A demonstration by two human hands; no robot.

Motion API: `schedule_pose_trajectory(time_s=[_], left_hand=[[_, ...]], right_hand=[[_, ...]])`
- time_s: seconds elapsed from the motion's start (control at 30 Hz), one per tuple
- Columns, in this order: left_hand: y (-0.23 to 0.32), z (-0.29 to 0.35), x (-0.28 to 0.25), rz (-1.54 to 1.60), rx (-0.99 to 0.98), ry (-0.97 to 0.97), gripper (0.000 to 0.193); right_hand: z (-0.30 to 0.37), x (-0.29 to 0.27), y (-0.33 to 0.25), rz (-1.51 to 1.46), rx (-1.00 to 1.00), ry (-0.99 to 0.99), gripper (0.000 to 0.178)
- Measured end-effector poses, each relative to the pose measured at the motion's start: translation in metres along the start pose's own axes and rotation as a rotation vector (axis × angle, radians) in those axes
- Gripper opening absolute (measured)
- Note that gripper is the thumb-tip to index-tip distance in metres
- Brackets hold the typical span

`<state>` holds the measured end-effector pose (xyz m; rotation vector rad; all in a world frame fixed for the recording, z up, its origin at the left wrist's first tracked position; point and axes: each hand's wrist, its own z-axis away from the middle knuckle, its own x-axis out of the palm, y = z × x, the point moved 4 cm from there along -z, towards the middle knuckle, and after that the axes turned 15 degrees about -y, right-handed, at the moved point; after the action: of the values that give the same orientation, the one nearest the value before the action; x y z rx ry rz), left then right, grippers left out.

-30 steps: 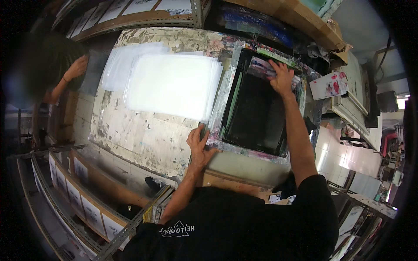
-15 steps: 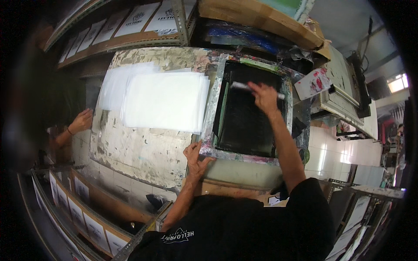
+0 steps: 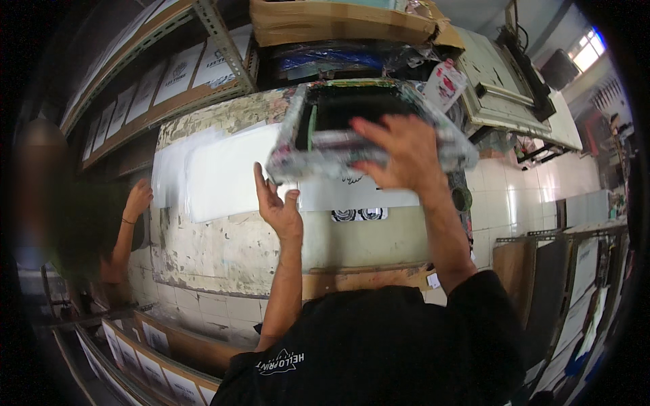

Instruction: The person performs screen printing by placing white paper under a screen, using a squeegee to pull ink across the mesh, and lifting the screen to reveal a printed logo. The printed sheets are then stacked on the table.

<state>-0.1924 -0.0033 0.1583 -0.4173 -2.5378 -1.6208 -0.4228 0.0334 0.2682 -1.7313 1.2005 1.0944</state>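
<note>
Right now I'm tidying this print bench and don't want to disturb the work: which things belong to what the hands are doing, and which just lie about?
In hand:
- screen-printing frame, lifted at its near edge by left hand and right hand
- printed white sheet under it

Lying about:
- stack of blank white sheets
- cardboard box on the shelf
- another person's hand at the table edge

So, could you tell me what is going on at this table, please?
A person is screen printing at a paint-stained table. Both hands tilt a printing screen frame up off the table: the left hand at its near corner, the right hand on its near edge. Beneath it lies a white sheet with a dark print. A stack of white sheets lies to the left, where another person's hand rests at its edge.
</note>
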Motion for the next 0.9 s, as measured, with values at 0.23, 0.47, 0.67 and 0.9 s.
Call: schedule_pose_trajectory(time_s=[0.23,0.47,0.67,0.9], left_hand=[[-0.131,0.083,-0.041,-1.244,-0.235,-0.153,0.036],[-0.136,0.075,-0.042,-0.528,-0.453,0.05,0.024],[-0.103,0.044,-0.098,-0.377,-0.504,0.262,0.021],[-0.064,0.051,-0.262,-0.434,-0.388,0.539,0.015]], right_hand=[[-0.095,-0.054,0.051,-0.057,0.047,0.038,0.052],[-0.116,-0.075,0.054,-0.134,0.01,0.05,0.054],[-0.122,-0.077,0.053,-0.139,0.058,0.003,0.053],[-0.118,-0.07,0.057,-0.062,0.01,0.083,0.051]])
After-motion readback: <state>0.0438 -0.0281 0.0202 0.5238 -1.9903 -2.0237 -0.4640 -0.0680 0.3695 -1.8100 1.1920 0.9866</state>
